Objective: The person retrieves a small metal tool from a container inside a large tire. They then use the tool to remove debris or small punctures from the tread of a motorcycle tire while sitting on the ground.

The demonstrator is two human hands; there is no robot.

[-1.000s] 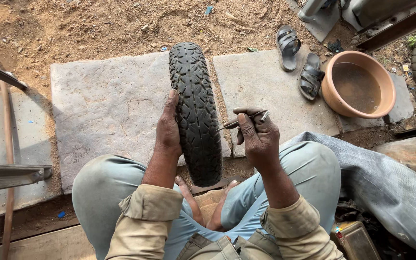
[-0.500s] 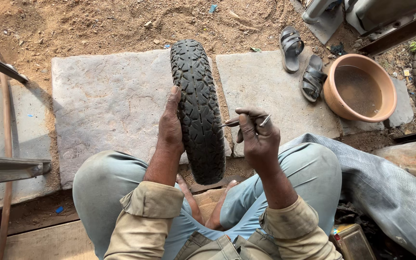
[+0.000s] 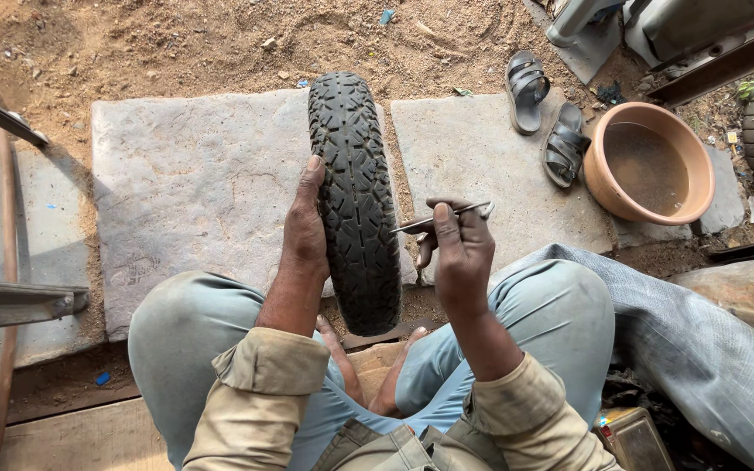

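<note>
Standing upright on its tread between the person's knees, a black rubber tyre [image 3: 355, 201] with a coarse, blocky knobbed pattern rises from the stone paving, its narrow band of tread facing the camera. The left hand [image 3: 305, 228] lies flat against the tyre's left sidewall, fingers stretched out and pressed to the rubber rather than curled round it, the fingertips reaching up toward the top of the curve. The right hand [image 3: 457, 253] is closed in a pinch on a slim, pale metal tool [image 3: 442, 218], a thin strip gripped between thumb and fingers; its tip points leftward from the fingertips and meets the tyre's right edge. Beyond the fingertips of both hands lie two rough grey stone slabs [image 3: 194, 183], pitted and dusty, with sandy earth past them. Farther off to the right of the tool-holding fingers sit a pair of dark strapped sandals [image 3: 544, 118] and a round terracotta-coloured basin [image 3: 602, 174] with a smooth rim. Just right of the right wrist, a grey woven sack [image 3: 709, 349] lies in soft folds. The person wears light blue-grey trousers and tan sleeves with turned cuffs.
</note>
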